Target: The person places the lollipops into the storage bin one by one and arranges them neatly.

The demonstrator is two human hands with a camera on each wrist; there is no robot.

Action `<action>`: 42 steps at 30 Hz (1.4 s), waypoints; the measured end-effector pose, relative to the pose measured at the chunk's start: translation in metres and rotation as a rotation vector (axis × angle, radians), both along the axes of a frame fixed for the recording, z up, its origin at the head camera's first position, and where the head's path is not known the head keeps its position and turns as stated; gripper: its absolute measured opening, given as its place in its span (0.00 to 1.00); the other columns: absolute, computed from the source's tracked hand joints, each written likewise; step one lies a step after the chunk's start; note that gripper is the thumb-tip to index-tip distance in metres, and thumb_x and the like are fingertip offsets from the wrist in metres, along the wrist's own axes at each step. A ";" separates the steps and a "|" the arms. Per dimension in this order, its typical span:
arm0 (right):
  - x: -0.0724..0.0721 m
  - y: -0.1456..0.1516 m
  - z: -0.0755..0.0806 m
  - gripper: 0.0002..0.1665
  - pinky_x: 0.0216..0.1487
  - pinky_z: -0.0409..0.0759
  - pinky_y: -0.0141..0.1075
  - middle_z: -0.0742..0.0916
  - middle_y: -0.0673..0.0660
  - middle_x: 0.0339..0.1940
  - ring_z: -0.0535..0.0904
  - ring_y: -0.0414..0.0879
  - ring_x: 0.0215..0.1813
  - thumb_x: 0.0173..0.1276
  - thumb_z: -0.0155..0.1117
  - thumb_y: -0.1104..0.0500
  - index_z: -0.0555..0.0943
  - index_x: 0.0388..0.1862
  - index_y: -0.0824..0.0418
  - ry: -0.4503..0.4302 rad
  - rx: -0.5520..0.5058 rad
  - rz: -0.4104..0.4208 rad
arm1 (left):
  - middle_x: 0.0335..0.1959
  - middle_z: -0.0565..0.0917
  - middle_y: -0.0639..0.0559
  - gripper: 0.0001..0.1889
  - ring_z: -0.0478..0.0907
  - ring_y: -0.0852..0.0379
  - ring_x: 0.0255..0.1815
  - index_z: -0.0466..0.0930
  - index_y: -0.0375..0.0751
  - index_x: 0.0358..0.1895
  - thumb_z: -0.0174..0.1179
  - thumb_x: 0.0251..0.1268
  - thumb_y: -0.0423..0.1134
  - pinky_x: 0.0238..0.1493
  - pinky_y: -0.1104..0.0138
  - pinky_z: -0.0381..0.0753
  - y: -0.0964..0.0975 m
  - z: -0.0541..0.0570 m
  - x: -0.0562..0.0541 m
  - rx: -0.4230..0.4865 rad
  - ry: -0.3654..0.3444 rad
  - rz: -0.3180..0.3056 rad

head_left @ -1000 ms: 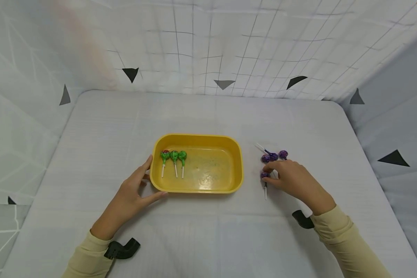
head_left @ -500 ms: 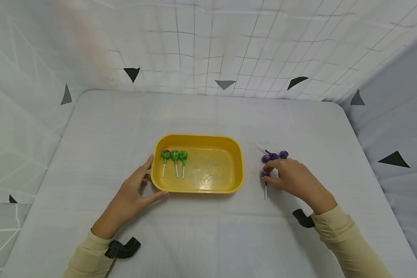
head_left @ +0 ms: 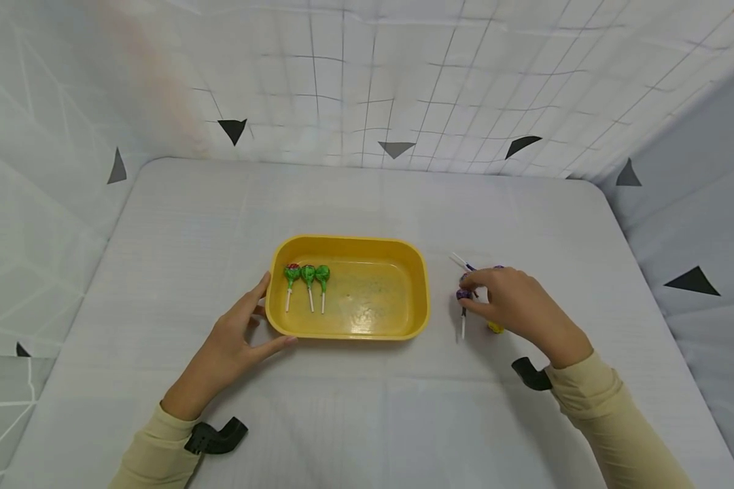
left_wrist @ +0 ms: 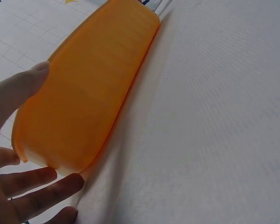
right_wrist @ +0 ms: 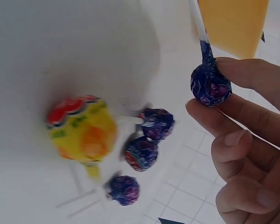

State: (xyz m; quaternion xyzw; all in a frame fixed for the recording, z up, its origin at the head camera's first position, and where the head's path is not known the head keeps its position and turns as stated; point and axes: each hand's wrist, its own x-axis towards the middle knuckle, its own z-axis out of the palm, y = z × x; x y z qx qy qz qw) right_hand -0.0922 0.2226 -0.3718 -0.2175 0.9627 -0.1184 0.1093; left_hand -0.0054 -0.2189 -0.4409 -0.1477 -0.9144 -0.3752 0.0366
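Observation:
My right hand (head_left: 522, 309) pinches a purple-wrapped lollipop (right_wrist: 211, 86) by its candy head between thumb and index finger; its white stick points towards me in the head view. Under that hand lie several more lollipops: purple ones (right_wrist: 157, 123), and a yellow-and-red one (right_wrist: 84, 133) that is partly hidden in the head view. A yellow tray (head_left: 422, 288) stands at the table's middle. My left hand (head_left: 229, 350) touches its near left corner, with thumb along the front wall and fairly straight fingers at the left end. Three green lollipops (head_left: 308, 274) lie side by side inside, sticks towards me.
A white cloth covers the table (head_left: 342, 421). White sheets with a grid and dark triangles hang behind and at both sides. Each sleeve cuff carries a black wrist mount (head_left: 216, 437).
My right hand has moved slightly away from me and to the left with the purple lollipop. The yellow lollipop has come into sight beneath it. My left hand and the tray have stayed put.

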 end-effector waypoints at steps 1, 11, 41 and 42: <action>-0.001 -0.001 0.001 0.12 0.35 0.82 0.39 0.92 0.52 0.38 0.85 0.48 0.38 0.66 0.76 0.54 0.90 0.45 0.57 0.001 -0.003 0.000 | 0.62 0.80 0.46 0.62 0.80 0.53 0.50 0.49 0.42 0.84 0.83 0.49 0.45 0.54 0.54 0.83 0.000 0.000 0.000 0.000 -0.002 0.000; -0.008 -0.011 0.017 0.13 0.42 0.87 0.45 0.92 0.54 0.40 0.86 0.48 0.39 0.67 0.75 0.54 0.90 0.46 0.59 0.016 -0.016 0.011 | 0.61 0.81 0.46 0.62 0.80 0.53 0.50 0.49 0.43 0.85 0.82 0.50 0.45 0.55 0.54 0.83 -0.001 0.000 0.000 -0.002 -0.010 0.001; -0.029 -0.047 0.047 0.13 0.38 0.85 0.40 0.92 0.50 0.42 0.83 0.47 0.38 0.68 0.74 0.51 0.89 0.48 0.55 0.051 -0.018 0.088 | 0.69 0.77 0.43 0.60 0.80 0.51 0.51 0.50 0.42 0.84 0.82 0.52 0.44 0.55 0.52 0.83 -0.001 0.000 -0.002 0.016 -0.013 0.002; -0.029 -0.049 0.047 0.13 0.38 0.85 0.40 0.92 0.50 0.42 0.82 0.47 0.37 0.68 0.74 0.51 0.89 0.48 0.55 0.054 -0.018 0.095 | 0.69 0.77 0.43 0.60 0.80 0.51 0.51 0.49 0.42 0.84 0.81 0.52 0.44 0.55 0.53 0.83 -0.001 0.000 -0.002 0.016 -0.018 0.003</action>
